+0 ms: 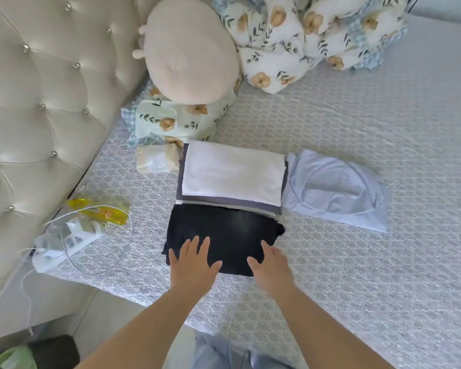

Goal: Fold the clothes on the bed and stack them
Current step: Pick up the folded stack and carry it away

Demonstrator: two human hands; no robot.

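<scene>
Both hands lie flat, fingers spread, gripping nothing: left hand (194, 265) and right hand (270, 267) press a folded black garment (224, 235) at the near edge of the bed (357, 262), just before the stack (232, 177). Lifted carelessly, its loose folds could slip open.

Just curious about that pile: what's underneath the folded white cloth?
Under the white cloth lies a folded dark grey garment, its edges showing on the near side. Below it a pale layer peeks out. Anything deeper is covered.
</scene>
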